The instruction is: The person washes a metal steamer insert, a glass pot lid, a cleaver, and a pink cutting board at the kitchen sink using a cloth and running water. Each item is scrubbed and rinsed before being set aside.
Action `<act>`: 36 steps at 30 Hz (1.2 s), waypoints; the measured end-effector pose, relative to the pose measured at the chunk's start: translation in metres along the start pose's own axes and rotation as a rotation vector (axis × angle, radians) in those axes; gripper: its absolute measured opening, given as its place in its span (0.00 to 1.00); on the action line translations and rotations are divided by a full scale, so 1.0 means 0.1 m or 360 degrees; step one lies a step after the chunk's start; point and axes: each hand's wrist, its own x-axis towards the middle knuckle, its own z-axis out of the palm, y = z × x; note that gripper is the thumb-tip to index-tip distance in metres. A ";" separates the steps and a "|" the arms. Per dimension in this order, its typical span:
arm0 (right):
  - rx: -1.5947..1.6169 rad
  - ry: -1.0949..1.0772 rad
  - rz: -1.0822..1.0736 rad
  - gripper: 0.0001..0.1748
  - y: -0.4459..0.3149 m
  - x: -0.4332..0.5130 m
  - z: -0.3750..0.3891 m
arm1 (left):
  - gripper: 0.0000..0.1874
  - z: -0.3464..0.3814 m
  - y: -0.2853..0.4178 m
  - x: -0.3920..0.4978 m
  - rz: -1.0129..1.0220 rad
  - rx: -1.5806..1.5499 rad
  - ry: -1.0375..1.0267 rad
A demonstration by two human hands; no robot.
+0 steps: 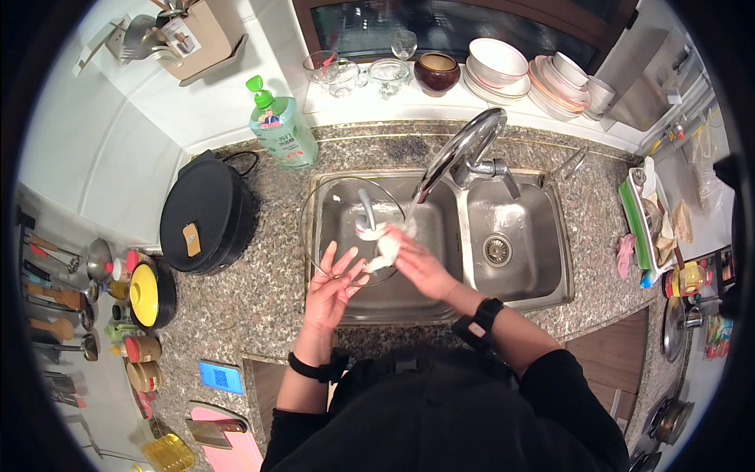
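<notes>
Over the left basin of the steel sink [436,295], my left hand [330,295] grips the near rim of a clear glass pot lid [336,209]. The lid is tilted, with a thin metal rim and a pale curved handle [367,206] at its middle. My right hand [422,268] holds a wet white cloth [386,251] against the lid, just below the handle. The cloth partly hides that area, and its exact shape is blurred. Close by my right hand, water runs from the chrome faucet [454,153] above.
Left of the sink stand a dish soap bottle [284,133] and a black round appliance [206,212]. A phone [220,377] and a cleaver [215,432] on a pink board [239,445] lie nearer me. Bowls [498,59] and glassware line the sill. A green-and-white basket [634,206] is right.
</notes>
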 end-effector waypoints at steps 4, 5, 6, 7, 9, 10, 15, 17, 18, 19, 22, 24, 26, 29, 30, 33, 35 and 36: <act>0.0269 0.0017 0.0665 0.29 0.22 0.15 -0.29 | 0.38 -0.05 0.15 -0.07 -0.0279 0.0338 -0.0206; 0.0777 0.0069 0.0914 0.32 0.25 0.24 -0.38 | 0.38 -0.05 0.15 -0.07 -0.0314 0.0432 -0.0234; 0.1001 -0.0061 0.1085 0.36 0.26 0.32 -0.49 | 0.38 -0.04 0.14 -0.07 -0.0349 0.0546 -0.0245; 0.0936 -0.0088 0.1148 0.37 0.25 0.39 -0.53 | 0.37 -0.03 0.13 -0.06 -0.0378 0.0652 -0.0264; 0.0845 -0.0129 0.1196 0.38 0.18 0.53 -0.59 | 0.37 0.00 0.09 -0.03 -0.0420 0.0835 -0.0266; 0.0979 -0.0207 0.1025 0.39 0.12 0.59 -0.58 | 0.37 0.02 0.06 0.00 -0.0431 0.0929 -0.0278; -0.0199 -0.0698 0.0463 0.39 -0.30 0.62 -0.34 | 0.37 0.06 -0.11 0.13 -0.0518 0.0804 -0.0154; -0.0337 -0.0659 0.0254 0.40 -0.49 0.59 -0.07 | 0.30 0.04 -0.16 0.18 -0.0454 0.0782 -0.0040; -0.0333 -0.0681 0.0187 0.41 -0.56 0.51 0.01 | 0.28 0.02 -0.17 0.21 -0.0423 0.0731 -0.0004; -0.0326 -0.0701 0.0116 0.41 -0.62 0.42 0.08 | 0.26 0.00 -0.17 0.22 -0.0390 0.0680 0.0035; -0.0137 -0.0752 0.0052 0.39 -0.64 0.17 0.18 | 0.23 -0.05 -0.11 0.19 -0.0270 0.0415 0.0185; -0.0136 -0.0748 0.0050 0.38 -0.54 0.06 0.14 | 0.28 -0.08 -0.06 0.14 -0.0243 0.0323 0.0092; -0.0264 -0.0785 0.0073 0.37 -0.41 -0.03 0.02 | 0.34 -0.07 -0.04 0.08 -0.0151 0.0141 0.0032; -0.0403 -0.0732 0.0169 0.35 -0.25 -0.05 -0.13 | 0.37 -0.05 0.02 0.00 -0.0141 0.0052 0.0015; -0.0430 -0.0635 0.0194 0.33 -0.21 -0.05 -0.21 | 0.37 -0.05 0.05 -0.02 -0.0131 0.0040 -0.0036; -0.0226 -0.0512 0.0339 0.32 -0.13 0.03 -0.47 | 0.38 -0.05 0.16 -0.07 -0.0284 0.0121 -0.0185; 0.0300 -0.0342 0.0371 0.34 -0.06 0.28 -0.55 | 0.39 -0.03 0.21 -0.08 -0.0423 0.0281 -0.0229; 0.0572 -0.0327 0.0512 0.34 -0.05 0.36 -0.60 | 0.39 -0.01 0.23 -0.07 -0.0478 0.0370 -0.0263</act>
